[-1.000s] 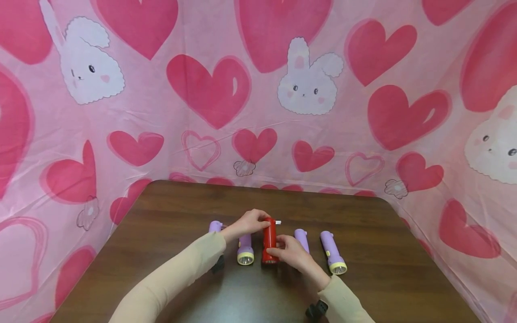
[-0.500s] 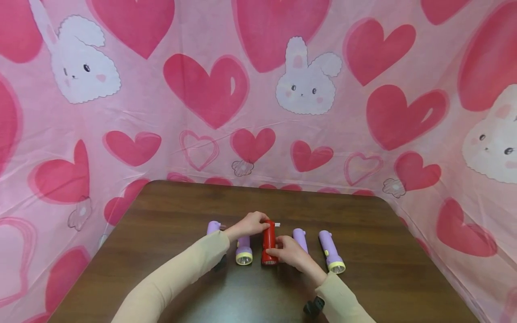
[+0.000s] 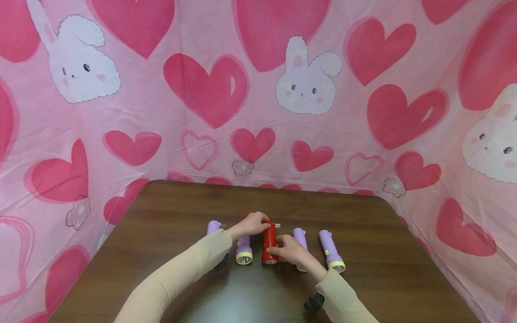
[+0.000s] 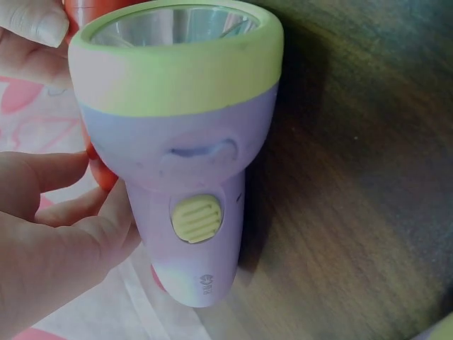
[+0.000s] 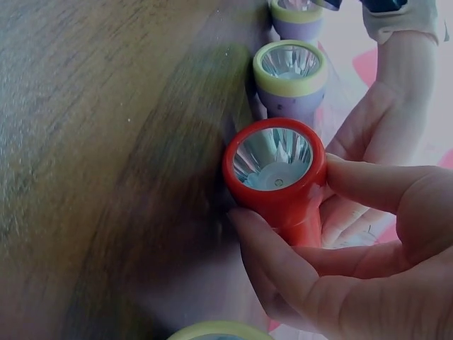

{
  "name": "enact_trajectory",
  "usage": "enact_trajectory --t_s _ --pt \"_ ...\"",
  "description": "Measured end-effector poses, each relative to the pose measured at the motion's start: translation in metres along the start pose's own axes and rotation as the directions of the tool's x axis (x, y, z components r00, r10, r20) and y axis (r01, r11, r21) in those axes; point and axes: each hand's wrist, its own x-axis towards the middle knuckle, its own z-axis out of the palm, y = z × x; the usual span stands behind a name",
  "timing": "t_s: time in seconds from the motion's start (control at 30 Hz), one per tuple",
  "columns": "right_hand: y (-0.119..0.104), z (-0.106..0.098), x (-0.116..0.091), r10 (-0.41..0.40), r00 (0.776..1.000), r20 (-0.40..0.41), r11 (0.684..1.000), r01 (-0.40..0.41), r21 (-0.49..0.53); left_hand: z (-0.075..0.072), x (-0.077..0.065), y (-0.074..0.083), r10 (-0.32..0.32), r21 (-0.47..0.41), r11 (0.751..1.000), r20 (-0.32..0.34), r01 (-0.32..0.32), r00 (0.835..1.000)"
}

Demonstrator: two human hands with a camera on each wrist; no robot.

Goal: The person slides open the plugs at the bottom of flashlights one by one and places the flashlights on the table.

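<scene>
A red flashlight (image 3: 269,242) lies in the middle of the row, lens end towards me, two plug prongs (image 3: 277,225) sticking out sideways at its far end. My left hand (image 3: 251,223) holds that far end with its fingertips. At the lens end, my right hand (image 3: 294,251) pinches the head between thumb and fingers; the right wrist view shows its red rim (image 5: 233,166) up close. Just left of it lies a purple flashlight (image 3: 244,251) with a yellow rim, which hides part of the red one in the left wrist view, where its yellow switch (image 4: 197,218) faces up.
Another purple flashlight (image 3: 214,226) lies at the far left, partly behind the left sleeve. On the right are a purple flashlight (image 3: 300,235) partly covered by my right hand and one more purple flashlight (image 3: 331,251). Pink heart-and-bunny cloth (image 3: 258,98) surrounds the brown table (image 3: 250,296).
The red flashlight's far end has come down slightly, and its lens shows a little more. Both hands keep their hold. The head view has shifted slightly.
</scene>
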Motion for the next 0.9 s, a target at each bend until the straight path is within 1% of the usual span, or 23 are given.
enact_trajectory --t_s 0.2,0.6,0.77,0.9 --pt "0.0002 -0.0005 0.0003 0.018 1.0 0.014 1.0 -0.018 0.012 0.0021 0.0018 -0.0012 0.0 0.03 1.0 -0.003 0.0 1.0" --pt "0.0005 -0.0002 0.001 0.025 1.0 0.017 0.999 -0.025 0.033 0.0033 0.0027 0.0011 -0.012 0.077 0.997 -0.011 0.013 1.0" --pt "0.0008 -0.0018 0.0016 0.033 0.999 0.035 0.998 -0.035 0.052 0.0048 0.0046 0.0008 -0.016 0.082 0.997 -0.004 0.016 1.0" --pt "0.002 -0.0037 0.0034 0.023 0.998 0.064 0.997 -0.027 0.067 0.0056 0.0058 0.0003 -0.002 0.097 0.995 -0.013 0.003 1.0"
